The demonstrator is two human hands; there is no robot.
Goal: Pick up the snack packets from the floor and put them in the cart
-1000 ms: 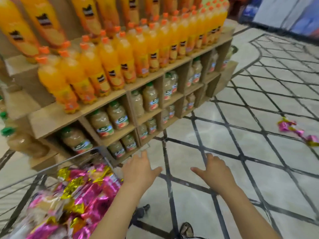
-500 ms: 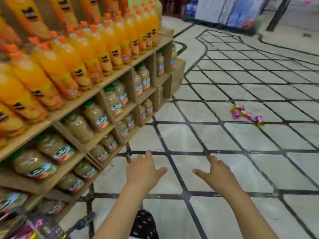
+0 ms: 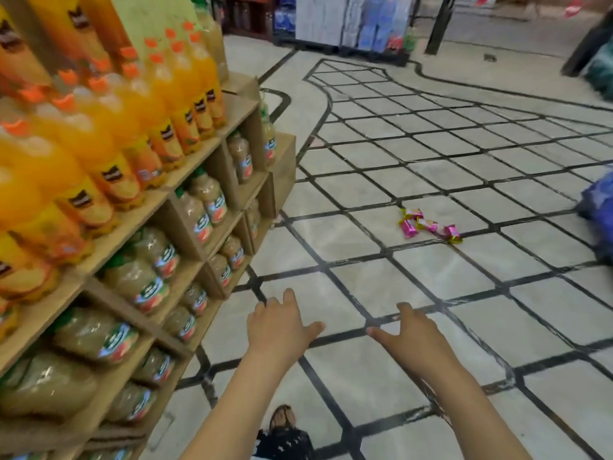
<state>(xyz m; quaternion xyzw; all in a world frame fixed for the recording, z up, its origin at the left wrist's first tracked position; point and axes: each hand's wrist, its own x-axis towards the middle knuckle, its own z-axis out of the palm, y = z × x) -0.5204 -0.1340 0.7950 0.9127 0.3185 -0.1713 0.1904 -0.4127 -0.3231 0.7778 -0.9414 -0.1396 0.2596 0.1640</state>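
Observation:
A small cluster of pink and gold snack packets (image 3: 428, 225) lies on the tiled floor, ahead and to the right. My left hand (image 3: 282, 322) and my right hand (image 3: 413, 333) are stretched out in front of me at waist height, fingers relaxed and spread, holding nothing. Both hands are well short of the packets. The cart is out of view.
A wooden shelf unit (image 3: 212, 161) with orange juice bottles (image 3: 159, 104) and pale juice bottles fills the left side. A blue bag (image 3: 600, 204) sits at the right edge. My foot (image 3: 283, 418) shows below. Stacked goods (image 3: 348, 21) and a dark post (image 3: 439, 24) stand far back.
The view has swung right and away from the cart, which left the frame. The packets on the floor now appear nearer the middle. Both hands stay empty and outstretched.

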